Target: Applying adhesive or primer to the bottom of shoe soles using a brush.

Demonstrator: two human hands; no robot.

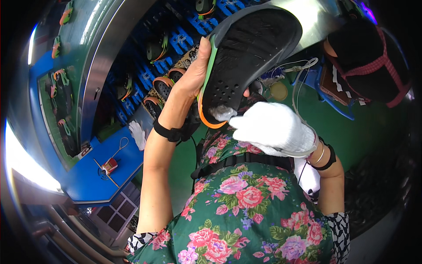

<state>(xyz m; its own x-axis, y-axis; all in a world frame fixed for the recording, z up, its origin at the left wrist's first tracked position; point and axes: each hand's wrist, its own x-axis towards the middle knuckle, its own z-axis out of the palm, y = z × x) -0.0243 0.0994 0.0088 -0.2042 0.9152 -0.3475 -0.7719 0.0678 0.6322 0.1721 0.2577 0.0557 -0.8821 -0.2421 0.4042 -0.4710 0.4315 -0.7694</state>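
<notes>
The left hand (194, 70) holds the shoe (250, 48) up in front. It runs long, up and right; the gloved right hand (273, 127) is by its low end, fingers bunched at a shiny bit (223, 113), can't tell if gripping it

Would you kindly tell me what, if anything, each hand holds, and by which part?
The left hand holds a black shoe by its green-edged side. Whether the gloved right hand grips anything cannot be told.
</notes>
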